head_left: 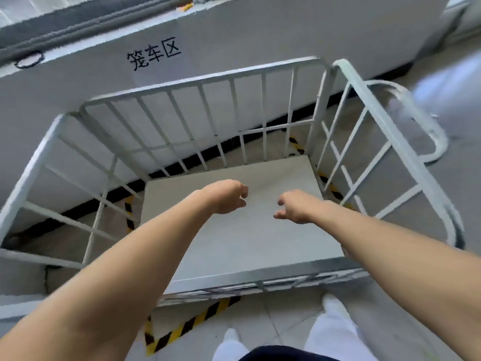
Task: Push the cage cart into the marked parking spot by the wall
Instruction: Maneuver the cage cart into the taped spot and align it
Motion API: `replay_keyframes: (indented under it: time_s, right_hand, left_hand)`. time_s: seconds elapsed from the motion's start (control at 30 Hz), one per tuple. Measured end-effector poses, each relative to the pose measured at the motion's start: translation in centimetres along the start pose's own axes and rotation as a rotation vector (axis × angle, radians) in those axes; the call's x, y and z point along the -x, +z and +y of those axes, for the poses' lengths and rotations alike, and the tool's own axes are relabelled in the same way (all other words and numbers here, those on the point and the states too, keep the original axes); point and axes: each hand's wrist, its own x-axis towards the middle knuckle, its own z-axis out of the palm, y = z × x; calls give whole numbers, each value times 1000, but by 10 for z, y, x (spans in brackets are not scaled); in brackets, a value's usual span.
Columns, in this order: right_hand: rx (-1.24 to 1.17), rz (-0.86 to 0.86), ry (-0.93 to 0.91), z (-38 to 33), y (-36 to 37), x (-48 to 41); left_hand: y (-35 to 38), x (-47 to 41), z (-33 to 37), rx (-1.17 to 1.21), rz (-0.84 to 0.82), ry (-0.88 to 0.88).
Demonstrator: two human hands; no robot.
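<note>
The left hand [226, 196] is held out over the cage cart [197, 142], fingers loosely curled, nothing gripped. The right hand [296, 208] is extended beside it, likewise half-curled and empty. The cart is seen against the wall [234, 37], inside striped floor tape [187, 327].

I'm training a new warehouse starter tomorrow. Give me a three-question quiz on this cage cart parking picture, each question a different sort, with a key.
1. True or false: the left hand grips the cage cart.
2. What marks the parking spot on the floor? A) striped tape B) cones C) chalk
3. Fill in: the cart's far side faces the ___ bearing the black sign.

Key:
1. False; both it and the right hand hang loosely curled above the cart floor, touching nothing.
2. A, yellow and black.
3. Wall.
</note>
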Motion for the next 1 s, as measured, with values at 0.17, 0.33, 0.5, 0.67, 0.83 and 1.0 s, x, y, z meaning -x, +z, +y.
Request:
replay_keyframes:
  time_s: [0.17,0.33,0.5,0.67,0.83,1.0]
  right_hand:
    - [-132,1,155,-8,36,62]
    - [-159,54,331,20,71,115]
    - [-158,125,370,39,92,130]
    - [-132,133,312,50,99,129]
    - [-118,191,264,60,105,122]
    - [-242,263,333,77,110,110]
  left_hand:
    - [25,31,14,-23,-84,246]
    - [58,49,47,-82,-190,351]
    - [89,56,69,-167,-241,324]
    - [101,58,91,-195,-170,200]
    - [109,55,98,-294,-60,184]
    - [112,53,106,-331,30,179]
